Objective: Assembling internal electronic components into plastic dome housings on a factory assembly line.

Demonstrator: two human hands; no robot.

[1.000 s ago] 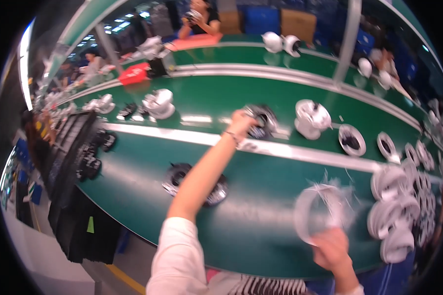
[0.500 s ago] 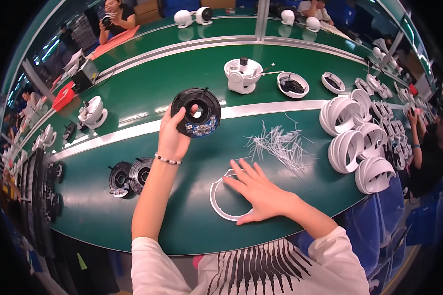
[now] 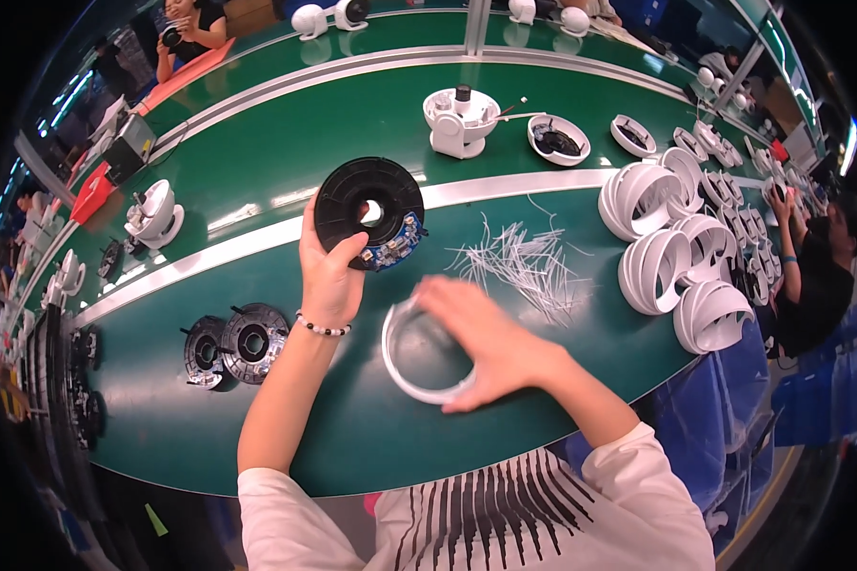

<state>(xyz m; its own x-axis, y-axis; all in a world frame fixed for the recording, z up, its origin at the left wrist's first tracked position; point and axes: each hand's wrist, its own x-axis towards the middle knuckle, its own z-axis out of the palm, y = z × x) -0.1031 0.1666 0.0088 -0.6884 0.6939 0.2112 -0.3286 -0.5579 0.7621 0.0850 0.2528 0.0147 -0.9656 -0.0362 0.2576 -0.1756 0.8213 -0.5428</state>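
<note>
My left hand (image 3: 331, 276) grips a black round disc part (image 3: 367, 212) with a centre hole and a blue circuit board on its lower right edge, held up over the green table (image 3: 257, 409). My right hand (image 3: 486, 343) rests on a white plastic ring (image 3: 405, 366) lying flat on the table in front of me, fingers spread over its right side. A loose heap of thin white cable ties (image 3: 524, 262) lies just beyond the ring, to the right.
Two black disc parts (image 3: 233, 344) lie at my left. Stacks of white rings (image 3: 671, 262) stand at the right. A white camera base (image 3: 457, 119) and a white dish (image 3: 557, 140) sit farther back. Another person (image 3: 814, 276) works at the right, one (image 3: 186, 24) at the far side.
The black disc in my left hand has come closer and stands more upright. My right hand has shifted on the white ring, now covering its right side.
</note>
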